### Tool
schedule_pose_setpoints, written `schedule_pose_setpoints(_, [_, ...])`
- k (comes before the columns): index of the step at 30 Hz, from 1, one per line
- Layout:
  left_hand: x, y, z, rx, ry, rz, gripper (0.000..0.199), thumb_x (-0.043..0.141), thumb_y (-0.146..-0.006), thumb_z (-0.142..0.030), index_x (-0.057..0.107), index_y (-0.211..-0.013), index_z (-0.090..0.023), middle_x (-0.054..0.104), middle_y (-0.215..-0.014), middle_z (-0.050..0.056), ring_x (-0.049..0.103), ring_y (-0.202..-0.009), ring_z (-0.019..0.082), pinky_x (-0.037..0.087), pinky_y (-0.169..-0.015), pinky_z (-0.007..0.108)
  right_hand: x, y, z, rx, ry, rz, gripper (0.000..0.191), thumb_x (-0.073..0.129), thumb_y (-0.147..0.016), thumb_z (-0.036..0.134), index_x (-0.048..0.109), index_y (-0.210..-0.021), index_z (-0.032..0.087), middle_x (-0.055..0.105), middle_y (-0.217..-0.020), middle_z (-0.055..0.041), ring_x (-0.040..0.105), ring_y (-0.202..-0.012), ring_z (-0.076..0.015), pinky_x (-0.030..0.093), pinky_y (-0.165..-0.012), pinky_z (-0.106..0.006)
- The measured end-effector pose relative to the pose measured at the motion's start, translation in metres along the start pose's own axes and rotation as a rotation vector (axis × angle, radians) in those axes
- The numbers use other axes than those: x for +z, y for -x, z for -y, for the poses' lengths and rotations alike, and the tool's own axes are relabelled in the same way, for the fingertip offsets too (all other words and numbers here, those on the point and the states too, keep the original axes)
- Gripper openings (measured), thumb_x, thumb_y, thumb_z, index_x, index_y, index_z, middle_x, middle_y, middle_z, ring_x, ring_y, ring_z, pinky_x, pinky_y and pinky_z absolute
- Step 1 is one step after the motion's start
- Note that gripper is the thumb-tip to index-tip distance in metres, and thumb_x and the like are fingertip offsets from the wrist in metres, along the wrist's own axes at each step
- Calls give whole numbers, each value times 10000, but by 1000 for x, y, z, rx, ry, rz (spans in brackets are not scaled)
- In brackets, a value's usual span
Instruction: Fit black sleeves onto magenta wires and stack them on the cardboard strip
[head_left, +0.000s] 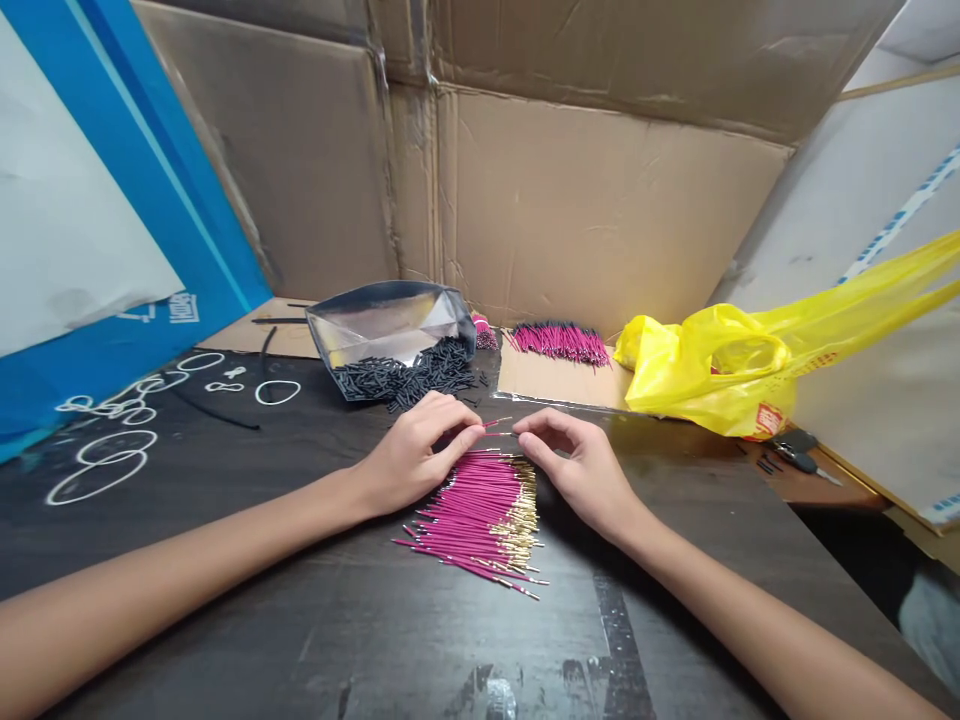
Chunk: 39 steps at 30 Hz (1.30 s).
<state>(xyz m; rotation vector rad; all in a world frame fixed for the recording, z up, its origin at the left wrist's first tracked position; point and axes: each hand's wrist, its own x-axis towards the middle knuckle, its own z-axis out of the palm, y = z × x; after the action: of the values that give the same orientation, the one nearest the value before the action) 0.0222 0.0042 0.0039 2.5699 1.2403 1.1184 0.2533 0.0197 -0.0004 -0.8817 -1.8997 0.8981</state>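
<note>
Left hand (431, 445): pinching thin magenta wires (498, 434) | Right hand (574, 455): hovering at their right tips, grip unclear | Wire pile (476, 510): lying just near of them | Risk: loose pinching could be dropping one; low left palm could be skewing the pile

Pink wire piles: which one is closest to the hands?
The gold-tipped wire pile on the dark tabletop, beside the left hand and right hand. The others lie farther back: one on cardboard, a smaller one beside the open container.
</note>
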Motion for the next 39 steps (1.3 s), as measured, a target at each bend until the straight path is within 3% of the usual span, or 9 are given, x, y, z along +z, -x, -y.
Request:
schedule_pose_setpoints(6, [0, 0, 0, 67, -11, 30, 173, 517, -1014, -262, 642, -949, -161, 639, -857, 26, 523, -837, 158, 409, -826, 309, 2, 2, 2, 10, -71, 22, 137, 614, -928, 287, 701, -972, 191, 726, -958, -30, 647, -847, -159, 504, -815, -302])
schedule_pose_setpoints(11, [0, 0, 0, 87, 5, 47, 144, 520, -1013, -236, 631, -964, -160, 631, -856, 22, 515, -829, 151, 402, -830, 312, 0, 2, 4, 29, -74, -25, 130, 626, -919, 280, 684, -984, 184, 705, -921, -24, 626, -778, -143, 500, -745, -282])
schedule_pose_setpoints(23, [4, 1, 5, 168, -2, 37, 80, 555, -993, -189, 622, -972, -151, 626, -843, 10, 493, -818, 145, 383, -829, 303, 1, 3, 5, -149, 100, -38, 149, 621, -930, 177, 752, -993, 213, 737, -954, -4, 659, -849, -132, 499, -748, -265])
schedule_pose_setpoints(39, [3, 1, 3, 179, 14, 83, 123, 527, -1000, -181, 624, -944, -130, 601, -822, 15, 476, -786, 138, 379, -826, 318, 0, 4, 5, -119, 128, -35, 130, 628, -916, 162, 722, -990, 214, 727, -946, 19, 641, -783, -106, 505, -726, -247])
